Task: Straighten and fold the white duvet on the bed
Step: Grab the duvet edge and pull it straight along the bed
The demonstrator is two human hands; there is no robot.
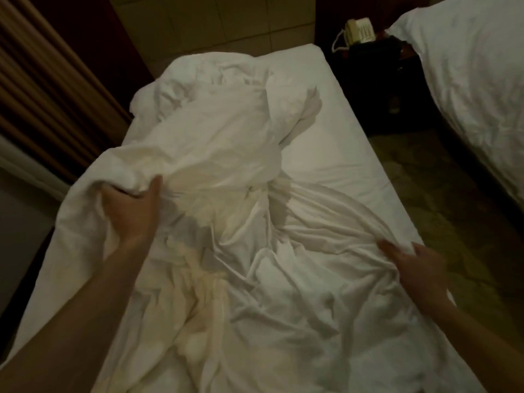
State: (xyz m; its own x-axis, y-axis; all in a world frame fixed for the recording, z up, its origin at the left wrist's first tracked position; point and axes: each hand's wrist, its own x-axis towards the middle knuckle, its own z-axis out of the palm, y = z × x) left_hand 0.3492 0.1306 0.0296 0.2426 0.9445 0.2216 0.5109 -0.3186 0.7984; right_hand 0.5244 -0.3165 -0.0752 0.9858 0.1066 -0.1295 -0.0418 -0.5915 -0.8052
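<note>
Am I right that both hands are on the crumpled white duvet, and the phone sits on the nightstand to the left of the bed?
Not quite. In the head view the phone sits on the nightstand to the right of the bed, not the left. The rest holds: the left hand grips the crumpled white duvet and the right hand is on it.

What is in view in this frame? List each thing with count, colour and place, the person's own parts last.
duvet: one, white, crumpled along the bed, bunched toward its left side
bed: one, white sheet bare on its right side, centre of view
second bed: one, white, upper right
telephone: one, pale, on a dark nightstand between the beds
curtain: one, brownish, pleated, far left
left hand: one, grips a raised duvet fold
right hand: one, pinches the duvet near the bed's right edge
</note>
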